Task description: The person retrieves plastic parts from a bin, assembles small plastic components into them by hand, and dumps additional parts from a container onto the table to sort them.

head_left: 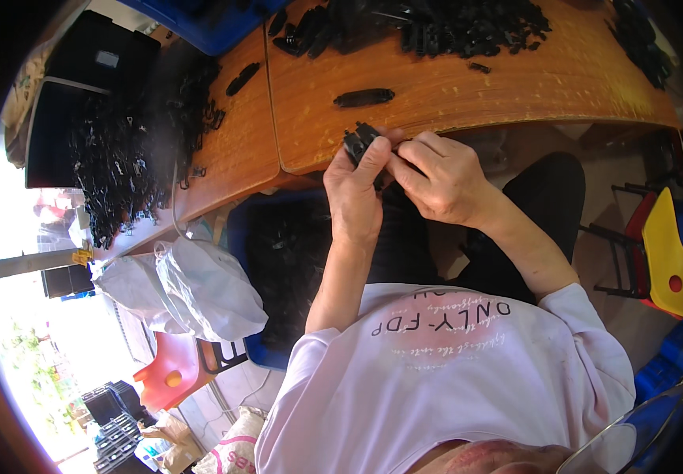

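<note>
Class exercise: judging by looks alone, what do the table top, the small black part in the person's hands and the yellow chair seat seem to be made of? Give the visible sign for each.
Table top: probably wood or wood veneer; orange-brown, streaky grain, worn pale patches.
Small black part, held by both the left hand and right hand: likely moulded plastic; dull black, uniform.
Yellow chair seat: probably plastic; smooth, evenly coloured, slight sheen.

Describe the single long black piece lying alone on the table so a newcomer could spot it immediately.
Start at the wooden table and its big heap of black plastic parts along the far edge. Nearer the person, above both hands, lies one elongated black piece flat on bare wood. Unlike the piled parts, it sits alone, long, slim and rounded at both ends.
</note>
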Action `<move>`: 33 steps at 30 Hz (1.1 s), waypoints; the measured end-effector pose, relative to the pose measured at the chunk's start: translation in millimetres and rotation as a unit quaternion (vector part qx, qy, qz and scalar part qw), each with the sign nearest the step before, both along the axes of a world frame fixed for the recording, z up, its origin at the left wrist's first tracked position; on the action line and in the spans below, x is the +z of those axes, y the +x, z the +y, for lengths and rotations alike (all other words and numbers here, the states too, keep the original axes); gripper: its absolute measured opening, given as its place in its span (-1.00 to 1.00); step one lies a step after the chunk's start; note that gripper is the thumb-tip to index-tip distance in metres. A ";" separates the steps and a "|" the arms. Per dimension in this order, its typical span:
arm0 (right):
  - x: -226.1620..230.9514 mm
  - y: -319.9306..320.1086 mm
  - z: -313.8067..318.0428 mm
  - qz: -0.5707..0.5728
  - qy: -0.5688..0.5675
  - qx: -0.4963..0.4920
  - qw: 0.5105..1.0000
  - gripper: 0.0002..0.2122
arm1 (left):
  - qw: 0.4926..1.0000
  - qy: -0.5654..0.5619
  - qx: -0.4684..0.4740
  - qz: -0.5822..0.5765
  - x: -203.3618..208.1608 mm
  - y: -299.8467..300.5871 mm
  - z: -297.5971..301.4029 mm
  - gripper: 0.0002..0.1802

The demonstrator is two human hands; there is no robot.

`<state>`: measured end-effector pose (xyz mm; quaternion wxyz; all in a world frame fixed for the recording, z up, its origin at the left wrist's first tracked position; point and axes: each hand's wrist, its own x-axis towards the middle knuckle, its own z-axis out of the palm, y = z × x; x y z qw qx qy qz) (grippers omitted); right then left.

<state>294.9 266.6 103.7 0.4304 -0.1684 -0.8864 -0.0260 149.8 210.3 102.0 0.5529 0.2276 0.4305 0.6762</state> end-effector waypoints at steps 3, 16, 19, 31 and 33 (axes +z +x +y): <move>-4.8 -4.2 -0.4 0.012 0.004 -0.014 1.000 -0.69 | 1.000 0.015 0.021 -0.004 -5.1 -7.9 1.5 -0.83; -29.7 79.8 121.4 0.039 -0.092 -0.298 0.949 -0.83 | 0.708 0.130 0.004 0.694 21.8 -48.5 82.4 -0.61; -32.2 80.1 117.6 0.015 -0.087 -0.253 0.964 -0.88 | 0.656 0.140 -0.002 0.741 17.9 -50.4 83.6 -0.62; -8.6 36.5 51.2 0.139 0.004 -0.037 0.990 -0.74 | 0.996 0.089 0.011 -0.026 11.2 -17.9 23.4 -0.78; -5.5 26.6 39.8 0.138 -0.006 -0.021 0.990 -0.75 | 0.991 0.052 -0.051 -0.114 10.2 -16.5 15.1 -0.74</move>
